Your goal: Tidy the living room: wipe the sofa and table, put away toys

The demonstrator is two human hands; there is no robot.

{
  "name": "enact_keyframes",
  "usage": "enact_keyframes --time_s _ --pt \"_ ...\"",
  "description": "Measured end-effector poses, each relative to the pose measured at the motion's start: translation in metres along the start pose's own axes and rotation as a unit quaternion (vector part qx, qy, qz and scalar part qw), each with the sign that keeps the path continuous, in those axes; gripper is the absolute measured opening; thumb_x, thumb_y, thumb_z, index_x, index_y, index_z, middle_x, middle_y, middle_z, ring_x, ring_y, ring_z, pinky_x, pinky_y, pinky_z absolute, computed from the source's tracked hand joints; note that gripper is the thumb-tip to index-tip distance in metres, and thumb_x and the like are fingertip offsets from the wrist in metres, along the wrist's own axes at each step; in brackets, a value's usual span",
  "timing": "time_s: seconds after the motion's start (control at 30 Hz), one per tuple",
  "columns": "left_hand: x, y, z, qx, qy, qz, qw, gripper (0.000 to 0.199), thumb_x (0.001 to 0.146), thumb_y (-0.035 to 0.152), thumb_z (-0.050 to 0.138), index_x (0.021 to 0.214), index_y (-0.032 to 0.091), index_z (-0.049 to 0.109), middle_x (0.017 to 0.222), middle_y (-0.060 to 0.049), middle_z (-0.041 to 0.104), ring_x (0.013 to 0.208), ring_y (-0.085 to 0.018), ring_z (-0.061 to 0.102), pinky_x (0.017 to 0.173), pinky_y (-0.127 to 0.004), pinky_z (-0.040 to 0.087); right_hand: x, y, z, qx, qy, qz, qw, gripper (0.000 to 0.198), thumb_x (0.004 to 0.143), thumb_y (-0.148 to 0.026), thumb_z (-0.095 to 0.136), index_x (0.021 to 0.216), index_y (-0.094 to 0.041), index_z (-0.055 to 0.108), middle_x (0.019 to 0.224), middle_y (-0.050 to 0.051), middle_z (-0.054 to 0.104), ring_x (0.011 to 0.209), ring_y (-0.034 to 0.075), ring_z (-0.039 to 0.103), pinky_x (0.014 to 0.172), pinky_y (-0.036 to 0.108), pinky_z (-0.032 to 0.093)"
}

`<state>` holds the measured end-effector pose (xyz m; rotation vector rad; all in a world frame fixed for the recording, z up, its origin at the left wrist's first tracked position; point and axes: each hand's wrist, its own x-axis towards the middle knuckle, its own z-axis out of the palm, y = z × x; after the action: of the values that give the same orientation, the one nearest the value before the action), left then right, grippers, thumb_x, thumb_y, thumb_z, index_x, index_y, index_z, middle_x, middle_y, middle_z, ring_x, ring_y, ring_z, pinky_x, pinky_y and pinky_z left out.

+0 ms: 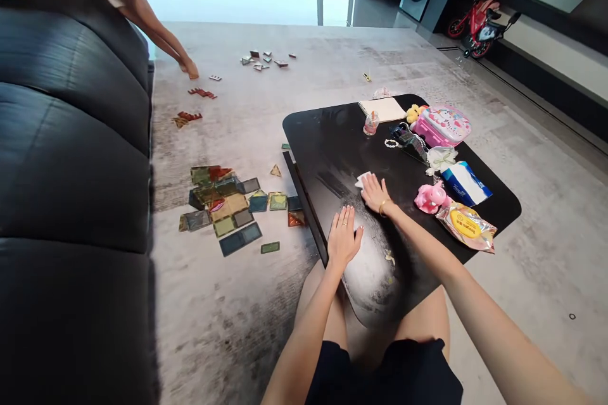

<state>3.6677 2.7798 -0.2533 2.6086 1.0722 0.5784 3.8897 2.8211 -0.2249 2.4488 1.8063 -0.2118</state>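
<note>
My right hand point(375, 192) presses a crumpled white wipe point(363, 180) against the top of a low black table point(327, 133). Part of the wipe sticks out past the fingertips; the rest is hidden under the palm. Smeared, damp-looking streaks run across the tabletop around it. Flat near the table's left edge lies my left hand point(344, 237), fingers stretched out and holding nothing. Small pale scraps point(389, 257) lie on the surface nearest me, right of my left hand.
A pink lunch box point(441, 125), a pink toy point(431, 198), a tissue pack point(465, 182), a shiny wipes packet point(468, 228), a small cup point(371, 123) and a notebook point(382, 109) crowd the table. Magnetic tiles point(228, 209) cover floor left. A black sofa point(71, 158) stands beside a person's leg point(161, 38).
</note>
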Motion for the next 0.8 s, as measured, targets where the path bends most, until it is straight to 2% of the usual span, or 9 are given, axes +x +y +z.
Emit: enact_keyframes --time_s 0.07,0.13,0.2,0.23,0.37,0.5,0.67,0.73,0.8 --pt "0.001 -0.001 -0.002 -0.009 -0.001 -0.002 1.000 0.061 0.102 0.036 0.034 0.152 0.001 0.038 0.159 -0.016 0.040 0.150 -0.026 0.035 0.125 -0.046 0.027 0.004 0.005 0.001 -0.003 0.000 -0.022 1.000 0.063 0.104 -0.040 0.016 0.163 -0.021 0.014 0.171 0.004 0.005 0.158 0.024 0.001 0.125 0.059 0.000" --pt "0.001 -0.002 -0.003 -0.015 0.002 -0.001 1.000 0.061 0.102 0.037 0.035 0.152 0.002 0.038 0.159 -0.016 0.040 0.149 -0.027 0.036 0.124 -0.047 0.029 0.027 0.013 -0.007 0.014 0.001 0.050 0.999 0.064 0.104 -0.042 0.013 0.163 -0.019 0.013 0.171 0.006 0.005 0.158 0.026 0.002 0.124 0.061 0.002" --pt "0.001 -0.004 -0.004 -0.017 0.009 -0.001 1.000 0.062 0.101 0.039 0.037 0.152 0.004 0.039 0.158 -0.016 0.041 0.149 -0.027 0.037 0.124 -0.047 0.030 0.070 0.012 -0.022 0.030 0.011 0.108 0.994 0.068 0.103 -0.045 0.012 0.163 -0.014 0.012 0.170 0.010 0.006 0.158 0.027 0.003 0.125 0.058 0.003" --pt "0.002 -0.005 -0.004 -0.017 0.012 0.000 1.000 0.062 0.101 0.039 0.037 0.152 0.005 0.039 0.158 -0.016 0.041 0.148 -0.027 0.038 0.123 -0.048 0.030 0.096 0.007 -0.029 0.034 0.018 0.110 0.993 0.069 0.103 -0.047 0.012 0.163 -0.012 0.013 0.170 0.011 0.007 0.158 0.027 0.004 0.126 0.056 0.002" --pt "0.002 -0.011 -0.004 -0.019 0.019 0.003 1.000 0.062 0.100 0.040 0.040 0.153 0.007 0.038 0.158 -0.014 0.042 0.148 -0.027 0.038 0.122 -0.047 0.034 0.204 -0.041 -0.052 0.046 0.061 0.108 0.991 0.074 0.103 -0.049 0.014 0.161 -0.003 0.016 0.169 0.017 0.009 0.158 0.025 0.007 0.127 0.048 0.003" --pt "0.001 -0.019 -0.001 -0.031 0.027 0.001 0.999 0.069 0.098 0.041 0.046 0.158 0.012 0.029 0.163 -0.010 0.034 0.150 -0.027 0.035 0.121 -0.047 0.036 0.285 -0.076 -0.070 0.065 0.092 0.142 0.983 0.072 0.103 -0.042 0.017 0.160 0.002 0.015 0.168 0.020 0.010 0.157 0.027 0.007 0.128 0.047 0.005" --pt "0.002 -0.025 0.000 -0.045 0.006 0.002 0.999 0.083 0.093 0.041 0.053 0.163 0.016 0.015 0.166 -0.007 0.026 0.151 -0.028 0.032 0.119 -0.047 0.038 0.351 -0.093 -0.088 0.050 0.066 0.086 0.993 0.063 0.104 -0.037 0.014 0.163 -0.014 0.013 0.170 0.009 0.006 0.158 0.023 0.005 0.126 0.057 -0.002" --pt "0.003 -0.025 -0.001 -0.049 -0.002 0.002 0.999 0.086 0.093 0.042 0.054 0.163 0.017 0.012 0.166 -0.008 0.025 0.151 -0.029 0.032 0.119 -0.048 0.038 0.354 -0.108 -0.087 0.034 0.063 0.027 0.997 0.062 0.104 -0.034 0.015 0.163 -0.017 0.014 0.171 0.007 0.006 0.158 0.023 0.004 0.126 0.057 -0.002" --pt "0.005 -0.026 -0.002 -0.051 -0.003 0.001 0.999 0.086 0.094 0.041 0.053 0.163 0.017 0.009 0.166 -0.008 0.026 0.150 -0.029 0.033 0.119 -0.048 0.038 0.339 -0.124 -0.080 0.015 0.057 -0.053 0.997 0.062 0.103 -0.034 0.018 0.163 -0.016 0.017 0.170 0.008 0.010 0.158 0.023 0.006 0.126 0.057 0.000"
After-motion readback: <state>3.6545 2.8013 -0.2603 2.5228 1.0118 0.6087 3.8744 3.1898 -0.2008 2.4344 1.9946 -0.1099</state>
